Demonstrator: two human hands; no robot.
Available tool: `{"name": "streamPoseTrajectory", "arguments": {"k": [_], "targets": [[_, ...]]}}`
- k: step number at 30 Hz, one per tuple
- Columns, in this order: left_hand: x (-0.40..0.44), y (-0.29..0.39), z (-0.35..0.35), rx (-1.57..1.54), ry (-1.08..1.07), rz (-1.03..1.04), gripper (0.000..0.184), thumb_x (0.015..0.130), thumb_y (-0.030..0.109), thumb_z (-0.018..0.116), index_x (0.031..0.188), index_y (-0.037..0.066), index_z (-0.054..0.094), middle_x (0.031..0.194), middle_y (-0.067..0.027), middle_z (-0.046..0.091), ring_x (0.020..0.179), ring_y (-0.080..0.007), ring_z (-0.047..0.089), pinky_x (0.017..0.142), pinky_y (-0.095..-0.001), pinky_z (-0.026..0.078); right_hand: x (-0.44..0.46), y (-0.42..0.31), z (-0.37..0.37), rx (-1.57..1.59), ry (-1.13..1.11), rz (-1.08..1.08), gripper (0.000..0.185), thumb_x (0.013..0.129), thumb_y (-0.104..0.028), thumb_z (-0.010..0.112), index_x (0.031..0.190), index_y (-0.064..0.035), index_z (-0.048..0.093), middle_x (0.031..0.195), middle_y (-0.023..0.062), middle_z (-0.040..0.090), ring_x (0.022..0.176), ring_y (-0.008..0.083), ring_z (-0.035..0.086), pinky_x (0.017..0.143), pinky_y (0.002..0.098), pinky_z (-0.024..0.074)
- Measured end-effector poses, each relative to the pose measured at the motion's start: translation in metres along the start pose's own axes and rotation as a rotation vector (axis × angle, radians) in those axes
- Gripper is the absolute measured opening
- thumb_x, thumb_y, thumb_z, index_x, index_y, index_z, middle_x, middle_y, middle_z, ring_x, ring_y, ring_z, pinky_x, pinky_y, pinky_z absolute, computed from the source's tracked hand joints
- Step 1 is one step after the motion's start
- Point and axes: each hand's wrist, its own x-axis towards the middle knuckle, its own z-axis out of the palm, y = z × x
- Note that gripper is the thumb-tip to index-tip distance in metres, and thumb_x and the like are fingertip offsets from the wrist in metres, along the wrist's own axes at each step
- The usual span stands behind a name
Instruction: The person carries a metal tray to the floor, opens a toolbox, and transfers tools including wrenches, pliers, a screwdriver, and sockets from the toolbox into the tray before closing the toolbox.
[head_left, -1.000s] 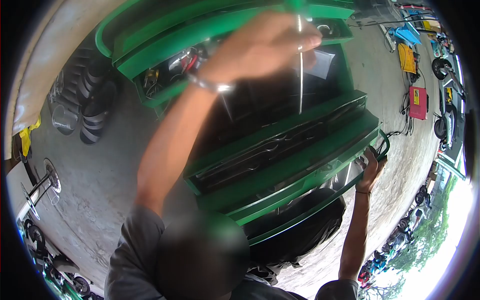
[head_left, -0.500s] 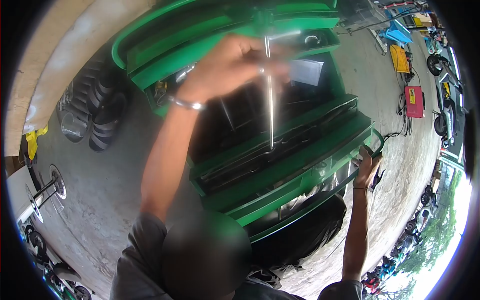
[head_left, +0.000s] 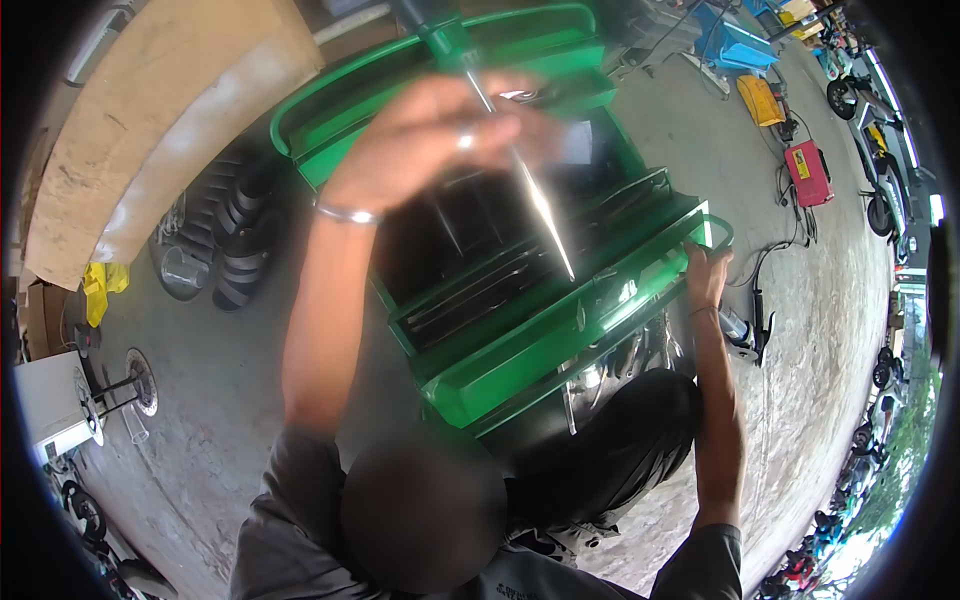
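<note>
My left hand (head_left: 440, 135), blurred and with a metal bracelet at the wrist, is raised over the open green toolbox (head_left: 500, 375). Its fingers close round the shaft of a long screwdriver (head_left: 545, 215), whose green handle points up and away and whose tip slants down over the trays. On the toolbox's right end, my right hand (head_left: 708, 262) grips the green bar handle (head_left: 722, 232). Shiny tools (head_left: 640, 350) show below the near tray. A pale rectangular piece (head_left: 578, 142) lies inside the far part of the box.
Dark sandals (head_left: 240, 260) and a clear cup (head_left: 185, 268) are on the floor at left, near a wooden board (head_left: 150, 120). A metal disc stand (head_left: 140, 382) is lower left. At right are a red case (head_left: 808, 173), cables and a yellow item (head_left: 760, 101).
My left hand has shifted left, and the screwdriver has gone from upright to slanted. My right hand stays on the bar handle while it and the toolbox sit further left in view.
</note>
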Motion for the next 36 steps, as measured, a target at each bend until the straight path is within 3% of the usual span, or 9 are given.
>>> {"name": "streamPoseTrajectory", "arguments": {"k": [6, 9, 11, 13, 17, 21, 23, 25, 36], "targets": [[-0.004, 0.021, 0.037, 0.038, -0.054, 0.05, 0.054, 0.093, 0.005, 0.061, 0.141, -0.009, 0.041, 0.121, -0.0247, 0.065, 0.109, -0.032, 0.067, 0.095, -0.0377, 0.054, -0.01, -0.002, -0.01, -0.282, 0.017, -0.217, 0.09, 0.081, -0.042, 0.071, 0.141, 0.0105, 0.028, 0.139, 0.0358, 0.038, 0.131, 0.0426, 0.042, 0.111, 0.0439, 0.035], [0.009, -0.004, 0.086, -0.046, 0.066, 0.026, 0.045, 0.094, 0.008, 0.063, 0.133, -0.008, 0.048, 0.113, -0.0214, 0.068, 0.106, -0.0302, 0.068, 0.092, -0.0377, 0.055, -0.058, -0.056, -0.051, -0.103, -0.091, -0.686, 0.062, 0.093, -0.041, 0.062, 0.138, -0.0002, 0.048, 0.131, 0.0236, 0.053, 0.124, 0.0361, 0.05, 0.105, 0.044, 0.0391], [0.019, -0.046, 0.146, -0.033, 0.227, -0.036, 0.037, 0.094, 0.015, 0.066, 0.122, -0.007, 0.055, 0.104, -0.018, 0.069, 0.099, -0.0255, 0.07, 0.083, -0.0354, 0.056, -0.101, -0.102, -0.089, 0.288, -0.615, -0.401, 0.058, 0.1, -0.047, 0.051, 0.127, 0.0031, 0.057, 0.117, 0.0179, 0.063, 0.114, 0.0293, 0.058, 0.099, 0.0392, 0.0432], [0.023, -0.068, 0.196, 0.196, 0.333, 0.014, 0.036, 0.094, 0.023, 0.068, 0.114, -0.005, 0.06, 0.097, -0.0176, 0.067, 0.092, -0.0244, 0.07, 0.077, -0.0355, 0.055, -0.113, -0.093, -0.104, 0.566, -1.014, -0.001, 0.058, 0.101, -0.054, 0.046, 0.109, 0.0014, 0.061, 0.086, 0.012, 0.065, 0.072, 0.0184, 0.061, 0.064, 0.0306, 0.0477], [0.031, -0.104, 0.223, 0.563, 0.153, 0.174, 0.038, 0.092, 0.033, 0.068, 0.11, 0.0, 0.064, 0.101, -0.0185, 0.063, 0.093, -0.0337, 0.064, 0.079, -0.0426, 0.052, -0.109, -0.045, -0.127, 0.448, -0.788, 0.073, 0.033, 0.103, -0.036, 0.052, 0.086, -0.0078, 0.053, 0.062, -0.005, 0.039, 0.049, 0.0041, 0.033, 0.042, 0.0227, 0.0213], [-0.008, -0.105, 0.219, 0.552, -0.241, 0.113, 0.036, 0.094, 0.033, 0.065, 0.11, 0.001, 0.064, 0.102, -0.0134, 0.063, 0.098, -0.0303, 0.064, 0.08, -0.0417, 0.051, -0.104, 0.047, -0.129, 0.655, -0.432, 0.193, 0.024, 0.101, -0.032, 0.055, 0.097, -0.0085, 0.057, 0.059, -0.0076, 0.031, 0.045, 0.0037, 0.027, 0.04, 0.0237, 0.0163], [-0.04, -0.104, 0.204, 0.545, -0.254, 0.059, 0.03, 0.094, 0.029, 0.066, 0.11, 0.003, 0.065, 0.101, -0.0108, 0.063, 0.095, -0.0284, 0.064, 0.079, -0.041, 0.052, -0.119, 0.084, -0.115, 0.693, -0.237, 0.32, 0.024, 0.102, -0.031, 0.054, 0.091, -0.0095, 0.055, 0.058, -0.0075, 0.033, 0.046, 0.0044, 0.029, 0.043, 0.0242, 0.0212], [-0.065, -0.11, 0.191, 0.517, -0.191, 0.115, 0.029, 0.093, 0.027, 0.068, 0.109, 0.004, 0.065, 0.102, -0.0101, 0.064, 0.094, -0.028, 0.064, 0.079, -0.0402, 0.052, -0.123, 0.146, -0.108, 0.31, -0.225, 0.336, 0.03, 0.101, -0.034, 0.055, 0.106, -0.0054, 0.06, 0.071, 0.0003, 0.052, 0.057, 0.0105, 0.046, 0.053, 0.0259, 0.0391], [-0.152, -0.094, 0.134, 0.544, 0.257, -0.101, 0.023, 0.087, 0.017, 0.075, 0.107, 0.007, 0.069, 0.099, -0.0095, 0.069, 0.092, -0.0278, 0.068, 0.078, -0.0375, 0.056, -0.143, 0.199, -0.03, 0.349, -0.158, 0.601, 0.035, 0.1, -0.036, 0.055, 0.114, -0.0035, 0.059, 0.086, 0.0059, 0.056, 0.071, 0.0148, 0.053, 0.063, 0.029, 0.045]]}}
